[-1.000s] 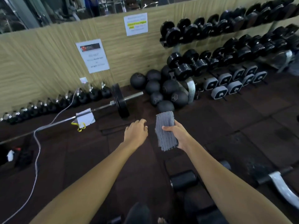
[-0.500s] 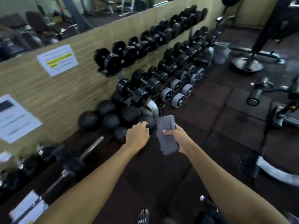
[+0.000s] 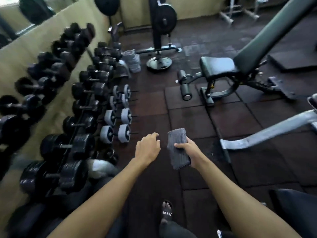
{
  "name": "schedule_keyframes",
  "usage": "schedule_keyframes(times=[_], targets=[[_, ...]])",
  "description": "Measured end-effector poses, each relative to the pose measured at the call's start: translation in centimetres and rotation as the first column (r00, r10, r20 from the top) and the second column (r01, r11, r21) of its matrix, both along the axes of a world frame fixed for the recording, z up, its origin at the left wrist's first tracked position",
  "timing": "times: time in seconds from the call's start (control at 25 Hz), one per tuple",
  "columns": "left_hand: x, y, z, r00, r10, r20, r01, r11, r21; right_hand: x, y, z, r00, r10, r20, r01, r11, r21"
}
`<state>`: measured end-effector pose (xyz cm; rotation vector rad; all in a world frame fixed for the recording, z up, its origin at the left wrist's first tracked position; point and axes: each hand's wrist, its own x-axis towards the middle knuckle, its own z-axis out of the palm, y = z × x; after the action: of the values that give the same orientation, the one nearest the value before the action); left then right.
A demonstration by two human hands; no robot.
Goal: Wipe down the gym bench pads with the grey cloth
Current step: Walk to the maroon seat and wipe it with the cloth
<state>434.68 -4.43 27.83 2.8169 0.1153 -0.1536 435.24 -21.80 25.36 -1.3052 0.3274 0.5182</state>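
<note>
My right hand (image 3: 189, 150) grips a folded grey cloth (image 3: 177, 148), held upright in front of me above the floor. My left hand (image 3: 148, 147) hovers just left of the cloth, fingers loosely curled and holding nothing. An adjustable gym bench stands ahead to the right, with a black seat pad (image 3: 217, 67) and a long inclined back pad (image 3: 272, 34). Both hands are well short of the bench.
A dumbbell rack (image 3: 82, 103) runs along the wall at left. A plate-loaded machine (image 3: 161, 31) stands at the back. A silver frame leg (image 3: 267, 131) crosses the rubber floor at right. My sandalled foot (image 3: 167, 212) is at the bottom. Another dark pad (image 3: 295, 208) sits bottom right.
The view has swung right, from the barbell and medicine balls along the dumbbell rack to the bench. Both hands keep the same pose, with the cloth still in my right hand.
</note>
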Motion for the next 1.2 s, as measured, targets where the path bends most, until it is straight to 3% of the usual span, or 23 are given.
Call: schedule_keyframes(times=[0.24, 0.48, 0.84, 1.04, 1.2], targets=[[17.3, -6.6, 0.8, 0.958, -0.285, -0.027, 0.284, 0.959, -0.014, 12.0, -6.2, 0.9, 0.954, -0.294, -0.049, 0.293, 0.956, -0.029], [31.6, -17.5, 0.3, 0.822, -0.569, -0.037, 0.569, 0.823, -0.012, 20.8, -14.8, 0.9, 0.823, -0.562, -0.079, 0.561, 0.827, -0.045], [53.4, -41.0, 0.6, 0.470, -0.882, -0.012, 0.882, 0.470, 0.018, 37.5, -31.7, 1.9, 0.476, -0.875, -0.084, 0.877, 0.479, -0.027], [56.6, -54.3, 3.5, 0.239, -0.971, -0.016, 0.971, 0.240, -0.016, 38.5, -41.4, 4.6, 0.239, -0.963, -0.128, 0.968, 0.246, -0.044], [56.8, -63.5, 2.6, 0.095, -0.995, -0.023, 0.995, 0.095, -0.032, 37.8, -48.3, 3.6, 0.108, -0.981, -0.161, 0.992, 0.116, -0.046]])
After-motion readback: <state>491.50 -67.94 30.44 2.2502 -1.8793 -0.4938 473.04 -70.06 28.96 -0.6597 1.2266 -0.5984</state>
